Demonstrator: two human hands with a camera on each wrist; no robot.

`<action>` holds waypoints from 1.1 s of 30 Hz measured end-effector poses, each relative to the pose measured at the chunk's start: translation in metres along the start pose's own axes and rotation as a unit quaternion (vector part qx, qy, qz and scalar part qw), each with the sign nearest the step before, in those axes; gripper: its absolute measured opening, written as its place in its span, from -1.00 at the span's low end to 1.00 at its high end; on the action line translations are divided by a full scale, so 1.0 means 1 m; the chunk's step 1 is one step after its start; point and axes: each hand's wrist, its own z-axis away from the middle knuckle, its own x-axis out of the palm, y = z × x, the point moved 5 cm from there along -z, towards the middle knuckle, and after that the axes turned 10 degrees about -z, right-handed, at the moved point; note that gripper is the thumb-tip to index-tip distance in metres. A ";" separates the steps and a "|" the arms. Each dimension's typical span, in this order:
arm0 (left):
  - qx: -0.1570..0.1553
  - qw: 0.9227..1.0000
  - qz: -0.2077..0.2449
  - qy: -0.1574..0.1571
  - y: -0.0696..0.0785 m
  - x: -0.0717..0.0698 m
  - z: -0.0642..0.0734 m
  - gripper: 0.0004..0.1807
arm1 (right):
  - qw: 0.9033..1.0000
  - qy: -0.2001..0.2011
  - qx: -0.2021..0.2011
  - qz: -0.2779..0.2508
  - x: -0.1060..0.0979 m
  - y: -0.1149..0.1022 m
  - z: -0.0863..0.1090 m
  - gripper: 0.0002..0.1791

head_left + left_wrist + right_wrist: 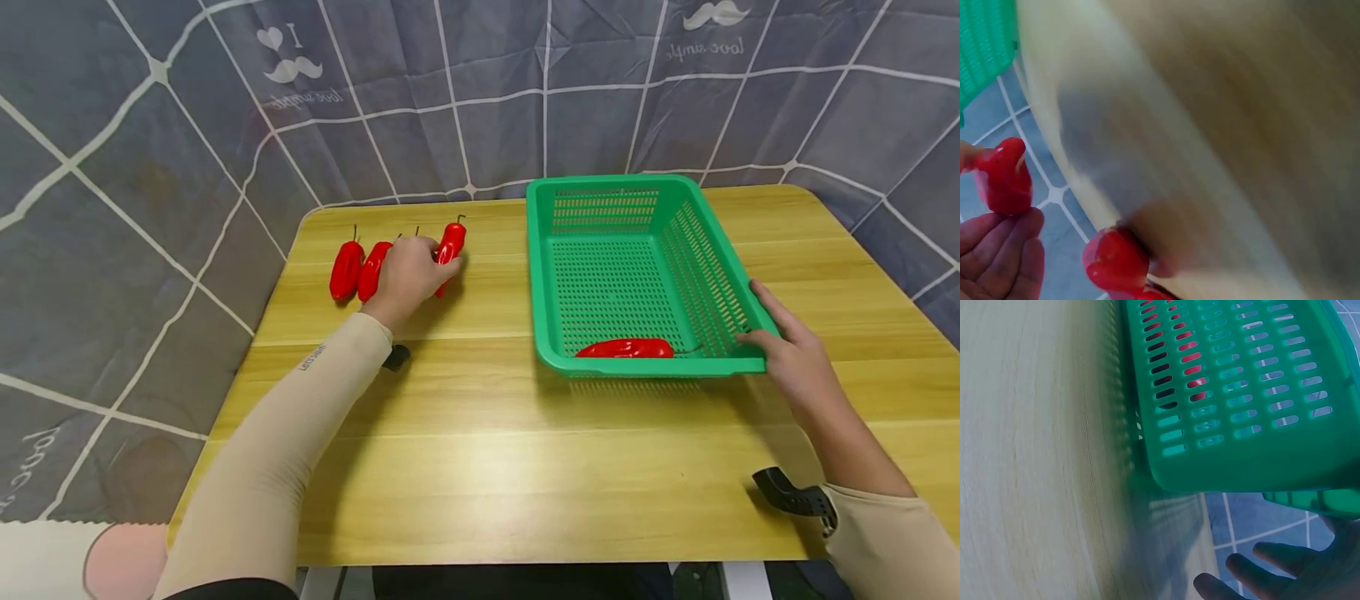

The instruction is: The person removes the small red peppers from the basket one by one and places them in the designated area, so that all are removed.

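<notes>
My left hand pinches a glossy red chili pepper between thumb and fingers at the table's back left. In the left wrist view this held pepper stands off the tabletop. Left of it lie two more red peppers, the outermost pepper and the nearer pepper, stems pointing back. A stem shows behind the hand, its pepper mostly hidden. My right hand grips the right rim of a green plastic basket, thumb over the edge. Inside, a red pepper lies along the front wall.
The wooden table carries the basket on its right half. A grey curtain with white grid lines hangs behind and at the sides. Dark straps are on both wrists.
</notes>
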 end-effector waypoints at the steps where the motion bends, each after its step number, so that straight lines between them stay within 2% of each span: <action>1: 0.001 1.000 -0.014 -0.005 -0.001 0.002 0.000 -0.61 | 1.000 -0.001 0.000 0.000 0.000 0.000 0.000 -0.33; 8: -0.008 0.995 -0.096 -0.018 0.001 0.012 -0.001 -0.56 | 1.000 -0.005 -0.001 -0.003 0.000 0.002 0.002 -0.34; 14: -0.032 0.985 -0.159 -0.061 0.002 0.016 -0.003 -0.59 | 1.000 -0.005 -0.001 0.000 0.001 0.002 0.002 -0.36; 19: -0.014 0.980 -0.185 -0.071 0.004 0.015 -0.002 -0.54 | 1.000 -0.003 -0.003 0.003 0.001 0.001 0.001 -0.35; 26: 0.035 0.972 -0.229 -0.031 0.016 0.001 -0.002 -0.43 | 1.000 0.001 -0.002 0.008 0.001 0.002 0.001 -0.35; 30: 0.082 0.967 -0.239 0.024 0.035 -0.014 -0.001 -0.44 | 1.000 0.003 -0.001 0.010 0.001 0.002 0.001 -0.35; 33: 0.130 0.967 -0.205 0.073 0.056 -0.027 0.002 -0.49 | 1.000 0.005 0.000 0.009 0.000 0.002 0.001 -0.35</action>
